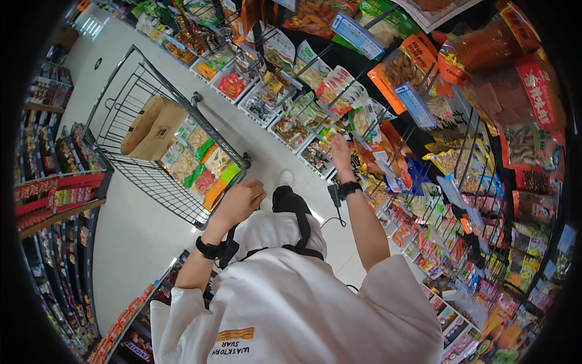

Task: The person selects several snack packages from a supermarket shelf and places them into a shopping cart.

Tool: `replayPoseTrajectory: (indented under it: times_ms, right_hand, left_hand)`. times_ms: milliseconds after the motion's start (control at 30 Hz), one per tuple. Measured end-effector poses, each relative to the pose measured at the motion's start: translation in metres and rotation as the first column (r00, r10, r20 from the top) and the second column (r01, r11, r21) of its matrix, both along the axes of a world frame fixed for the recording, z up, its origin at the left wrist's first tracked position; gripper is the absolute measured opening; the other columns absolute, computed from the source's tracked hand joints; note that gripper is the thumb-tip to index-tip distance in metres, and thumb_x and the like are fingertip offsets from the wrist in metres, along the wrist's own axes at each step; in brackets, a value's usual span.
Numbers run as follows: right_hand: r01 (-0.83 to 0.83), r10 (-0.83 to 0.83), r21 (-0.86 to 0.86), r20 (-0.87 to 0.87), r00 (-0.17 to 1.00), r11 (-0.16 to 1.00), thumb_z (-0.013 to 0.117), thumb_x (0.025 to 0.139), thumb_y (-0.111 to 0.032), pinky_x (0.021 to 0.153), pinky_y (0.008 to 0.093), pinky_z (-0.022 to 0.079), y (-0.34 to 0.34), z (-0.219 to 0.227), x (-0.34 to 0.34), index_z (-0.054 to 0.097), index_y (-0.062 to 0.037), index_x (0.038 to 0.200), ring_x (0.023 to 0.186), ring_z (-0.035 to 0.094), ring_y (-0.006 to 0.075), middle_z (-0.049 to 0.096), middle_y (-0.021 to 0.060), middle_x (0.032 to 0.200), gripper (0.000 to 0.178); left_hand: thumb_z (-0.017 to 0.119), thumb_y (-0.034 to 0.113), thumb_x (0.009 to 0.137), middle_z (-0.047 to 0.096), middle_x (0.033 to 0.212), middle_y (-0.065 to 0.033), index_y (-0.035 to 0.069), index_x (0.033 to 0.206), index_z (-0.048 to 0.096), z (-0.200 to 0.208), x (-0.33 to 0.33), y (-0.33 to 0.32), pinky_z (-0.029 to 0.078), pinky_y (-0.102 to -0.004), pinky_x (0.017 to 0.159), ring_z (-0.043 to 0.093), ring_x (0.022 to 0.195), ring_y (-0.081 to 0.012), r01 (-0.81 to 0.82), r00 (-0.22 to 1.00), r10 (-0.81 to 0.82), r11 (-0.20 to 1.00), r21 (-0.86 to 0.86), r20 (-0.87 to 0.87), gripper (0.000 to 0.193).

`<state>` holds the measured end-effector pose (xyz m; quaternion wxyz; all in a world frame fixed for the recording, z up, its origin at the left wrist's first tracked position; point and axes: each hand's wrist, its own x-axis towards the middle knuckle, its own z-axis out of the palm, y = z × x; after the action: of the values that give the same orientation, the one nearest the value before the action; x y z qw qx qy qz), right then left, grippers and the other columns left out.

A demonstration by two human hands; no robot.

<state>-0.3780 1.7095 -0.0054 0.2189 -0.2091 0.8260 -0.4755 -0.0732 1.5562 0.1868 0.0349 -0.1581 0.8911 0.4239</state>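
Just beyond the right fingers (337, 144), slightly to their right, a white-and-green packet (364, 120) sits among crowded snack packs. Those fingers are partly bent; whether they touch or hold anything cannot be told. The packet looks light, soft and perhaps slippery, so a top corner or side edge seems the best hold. Right of these fingers, an orange-brown packet (388, 148) crowds close; farther right and up, a blue-and-white price tag (416, 104) juts out, likely obstructing that side. The left fingers (259, 193) curl loosely, nothing visible in them, beside a wire shopping cart (193, 110) carrying a brown paper package (165, 128) and colourful packets (203, 162).
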Motion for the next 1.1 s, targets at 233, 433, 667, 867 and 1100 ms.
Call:
replayPoseTrajectory:
  times_ms: [233, 433, 667, 867, 1100]
  right_hand:
    - [0.323, -0.340, -0.178, -0.078, 0.937, 0.930, 0.057, 0.090, -0.015, 0.093, 0.0353, 0.041, -0.045, -0.026, -0.071, 0.037, 0.0031, 0.130, 0.106, 0.055, 0.0289, 0.049, 0.0172, 0.127, 0.048]
    - [0.461, -0.451, -0.243, 0.099, 0.887, 0.854, 0.059, 0.090, -0.017, 0.063, 0.0315, 0.049, -0.063, -0.056, -0.100, 0.046, 0.0038, 0.105, 0.074, 0.060, 0.0211, 0.060, 0.0132, 0.091, 0.028]
    - [0.324, -0.258, -0.342, 0.225, 0.940, 0.882, 0.043, 0.098, -0.015, 0.064, 0.0268, 0.050, -0.056, -0.002, -0.061, 0.042, -0.0025, 0.110, 0.078, 0.062, 0.0170, 0.057, 0.0084, 0.098, 0.017]
    - [0.336, -0.260, -0.352, 0.248, 0.933, 0.874, 0.044, 0.098, -0.015, 0.065, 0.0288, 0.054, -0.042, 0.015, -0.020, 0.039, -0.0014, 0.099, 0.075, 0.065, 0.0202, 0.055, 0.0100, 0.088, 0.015]
    - [0.304, -0.201, -0.439, 0.266, 0.943, 0.845, 0.042, 0.098, -0.011, 0.067, 0.0290, 0.054, -0.034, 0.034, 0.041, 0.041, -0.0016, 0.097, 0.079, 0.066, 0.0213, 0.055, 0.0093, 0.086, 0.010]
  left_hand:
    - [0.060, 0.016, 0.083, 0.062, 0.099, -0.0119, 0.001, 0.084, 0.065, -0.008, -0.024, 0.010, 0.048, -0.0389, 0.077, 0.059, 0.089, -0.0317, -0.053, 0.995, 0.052, 0.999, 0.009, 0.084, 0.016]
    - [0.060, 0.013, 0.081, 0.061, 0.096, -0.0110, 0.005, 0.094, 0.062, -0.015, -0.014, 0.013, 0.048, -0.0408, 0.075, 0.059, 0.087, -0.0330, -0.194, 0.971, 0.190, 0.981, 0.018, 0.144, 0.015]
    - [0.059, 0.015, 0.083, 0.061, 0.099, -0.0126, 0.005, 0.099, 0.062, -0.024, 0.003, 0.013, 0.048, -0.0415, 0.077, 0.059, 0.089, -0.0340, -0.205, 0.963, 0.199, 0.979, 0.018, 0.180, 0.019]
    - [0.059, 0.016, 0.085, 0.060, 0.105, -0.0120, 0.006, 0.105, 0.060, -0.023, 0.017, 0.006, 0.047, -0.0394, 0.083, 0.058, 0.095, -0.0324, -0.123, 0.973, 0.116, 0.992, 0.022, 0.198, 0.023]
    - [0.059, 0.019, 0.085, 0.060, 0.108, -0.0126, 0.007, 0.109, 0.059, -0.032, 0.067, 0.004, 0.046, -0.0404, 0.084, 0.058, 0.096, -0.0331, -0.087, 0.979, 0.086, 0.996, -0.006, 0.186, 0.027]
